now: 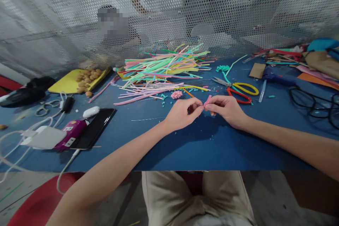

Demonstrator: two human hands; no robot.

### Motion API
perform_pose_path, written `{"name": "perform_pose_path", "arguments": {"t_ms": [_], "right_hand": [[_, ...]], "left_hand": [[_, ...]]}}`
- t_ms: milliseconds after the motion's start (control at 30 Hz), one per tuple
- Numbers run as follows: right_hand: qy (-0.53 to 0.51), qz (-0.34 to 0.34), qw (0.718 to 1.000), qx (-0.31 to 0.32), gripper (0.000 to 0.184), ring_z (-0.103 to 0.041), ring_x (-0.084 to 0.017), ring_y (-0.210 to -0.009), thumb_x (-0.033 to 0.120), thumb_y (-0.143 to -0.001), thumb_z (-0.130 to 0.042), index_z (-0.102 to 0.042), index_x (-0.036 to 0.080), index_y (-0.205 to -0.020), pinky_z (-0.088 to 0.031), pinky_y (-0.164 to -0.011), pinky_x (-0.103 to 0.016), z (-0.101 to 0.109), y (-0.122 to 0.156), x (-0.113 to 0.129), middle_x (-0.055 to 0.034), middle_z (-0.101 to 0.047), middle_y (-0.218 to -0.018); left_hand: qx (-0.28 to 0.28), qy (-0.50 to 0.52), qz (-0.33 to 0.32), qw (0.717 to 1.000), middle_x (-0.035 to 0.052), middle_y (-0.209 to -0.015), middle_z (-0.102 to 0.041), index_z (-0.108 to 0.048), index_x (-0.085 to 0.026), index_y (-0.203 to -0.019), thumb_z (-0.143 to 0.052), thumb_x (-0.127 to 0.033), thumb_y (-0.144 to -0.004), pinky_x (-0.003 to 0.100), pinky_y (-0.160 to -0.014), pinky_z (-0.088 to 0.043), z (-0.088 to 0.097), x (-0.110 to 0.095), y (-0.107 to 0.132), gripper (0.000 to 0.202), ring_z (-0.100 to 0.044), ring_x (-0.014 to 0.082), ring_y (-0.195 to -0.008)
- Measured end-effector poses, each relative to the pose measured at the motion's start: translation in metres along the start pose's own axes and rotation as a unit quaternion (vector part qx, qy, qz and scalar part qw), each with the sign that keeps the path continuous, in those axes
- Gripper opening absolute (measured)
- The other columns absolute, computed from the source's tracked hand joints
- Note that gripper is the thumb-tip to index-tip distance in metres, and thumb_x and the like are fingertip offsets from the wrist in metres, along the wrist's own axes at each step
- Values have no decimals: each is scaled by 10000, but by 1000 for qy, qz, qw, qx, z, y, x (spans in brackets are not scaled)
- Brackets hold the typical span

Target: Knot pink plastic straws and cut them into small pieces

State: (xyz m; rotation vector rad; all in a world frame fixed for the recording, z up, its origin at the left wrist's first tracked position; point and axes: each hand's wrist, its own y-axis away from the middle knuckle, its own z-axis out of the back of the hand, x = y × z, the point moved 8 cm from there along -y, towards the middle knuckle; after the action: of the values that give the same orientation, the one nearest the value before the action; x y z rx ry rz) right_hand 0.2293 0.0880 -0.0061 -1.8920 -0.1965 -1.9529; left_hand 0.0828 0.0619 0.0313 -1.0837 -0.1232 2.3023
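Observation:
Over the blue table [159, 148], my left hand [182, 113] and my right hand [226, 110] meet fingertip to fingertip. Both pinch a short pink strip [208, 101], which looks like pipe cleaner; its upper end sticks up between the fingers, and the rest is hidden. Just beyond the left hand lie a bumpy pink cluster [177, 94] and an orange stem [188, 92]. Scissors [235, 87] with one yellow and one red handle lie open behind my right hand. A thin wire [147, 119] rests left of my left hand.
A heap of coloured pipe cleaners [164, 65] lies against the perforated metal screen [212, 14]. To the left are a phone [94, 129], a white charger [47, 137] with cables, and a yellow sheet [63, 82] bearing brown balls. A glue gun [280, 78] with black cord lies right.

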Motion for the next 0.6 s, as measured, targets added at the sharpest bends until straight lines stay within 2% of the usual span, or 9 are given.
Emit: {"name": "perform_pose_path", "arguments": {"t_ms": [433,600], "right_hand": [[-9,17,1000,18,229,-559,-105,-585,411,-818,-776,-720,191,-840,-477,-605,-273,-3,1,2,3,-670,-736],[-65,17,998,7,215,-568,-116,-610,398,-810,-783,-688,205,-808,-474,-594,-280,-2,-2,0,-16,-704,-813]], "left_hand": [[1,-6,2,1000,-4,-662,-656,-672,-161,-896,-566,-367,-948,224,-602,-429,-1,0,0,237,-548,96,-564],[-4,-17,-3,1000,-15,-636,-637,-663,-164,-861,-548,-316,-942,223,-588,-415,3,-1,1,208,-524,89,-541]]}}
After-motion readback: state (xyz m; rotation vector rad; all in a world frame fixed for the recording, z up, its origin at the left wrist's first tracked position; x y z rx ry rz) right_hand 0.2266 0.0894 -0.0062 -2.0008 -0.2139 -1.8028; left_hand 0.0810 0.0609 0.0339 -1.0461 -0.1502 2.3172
